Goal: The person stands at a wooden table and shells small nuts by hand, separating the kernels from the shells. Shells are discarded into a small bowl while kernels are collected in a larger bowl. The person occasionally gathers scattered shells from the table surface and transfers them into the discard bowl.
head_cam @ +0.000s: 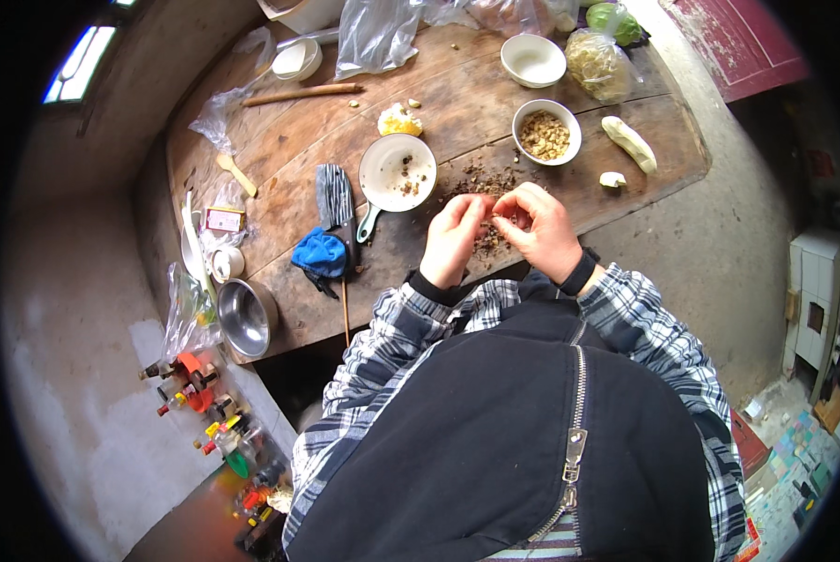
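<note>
My left hand and my right hand meet above the near table edge, fingertips bent together. Anything between them is too small and blurred to make out. Under and beyond them lie brown crumbs, which look like bits of nutshell. A white bowl of chopped tan pieces, perhaps nut kernels, stands beyond my right hand. Left of the crumbs, a white pan with a pale green handle holds a few dark bits. A knife with a streaked broad blade lies farther left, next to a bunched blue cloth.
Around the wooden table are a metal bowl, a wooden spatula, a wooden stick, an empty white bowl, a bagged food and a long pale peeled vegetable. Several bottles stand at lower left.
</note>
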`<state>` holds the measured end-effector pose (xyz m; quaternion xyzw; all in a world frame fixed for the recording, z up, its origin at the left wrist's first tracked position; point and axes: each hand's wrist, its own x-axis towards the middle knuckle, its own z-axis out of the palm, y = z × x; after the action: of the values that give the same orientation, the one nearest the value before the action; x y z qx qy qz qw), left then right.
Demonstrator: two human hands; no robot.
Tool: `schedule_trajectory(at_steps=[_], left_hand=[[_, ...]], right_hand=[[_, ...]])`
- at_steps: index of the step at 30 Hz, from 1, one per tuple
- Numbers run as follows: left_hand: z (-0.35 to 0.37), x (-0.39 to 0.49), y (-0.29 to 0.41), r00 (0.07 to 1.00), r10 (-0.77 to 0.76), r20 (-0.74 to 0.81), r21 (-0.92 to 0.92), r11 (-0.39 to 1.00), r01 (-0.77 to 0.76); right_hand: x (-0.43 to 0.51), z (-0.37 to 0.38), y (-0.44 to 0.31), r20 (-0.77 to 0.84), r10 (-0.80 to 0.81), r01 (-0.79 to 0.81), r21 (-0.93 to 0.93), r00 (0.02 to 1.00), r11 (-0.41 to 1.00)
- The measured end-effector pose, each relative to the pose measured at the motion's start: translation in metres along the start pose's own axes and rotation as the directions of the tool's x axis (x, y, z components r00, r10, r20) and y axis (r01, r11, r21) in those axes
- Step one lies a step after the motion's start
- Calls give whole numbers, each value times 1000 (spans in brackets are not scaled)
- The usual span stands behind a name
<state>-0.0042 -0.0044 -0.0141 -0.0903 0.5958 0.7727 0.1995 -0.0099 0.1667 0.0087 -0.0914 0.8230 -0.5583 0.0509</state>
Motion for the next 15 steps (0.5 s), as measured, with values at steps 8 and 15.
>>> schedule_trajectory(at_steps=[8,15], left_hand=[[0,-20,-3,994,101,-38,71,993,-98],[18,-26,10,900,418,122,470,775,-423]], right_hand=[[-23,-7,8,157,222,-266,374,962,889],[-25,-8,13,337,404,-523,621,850,584]])
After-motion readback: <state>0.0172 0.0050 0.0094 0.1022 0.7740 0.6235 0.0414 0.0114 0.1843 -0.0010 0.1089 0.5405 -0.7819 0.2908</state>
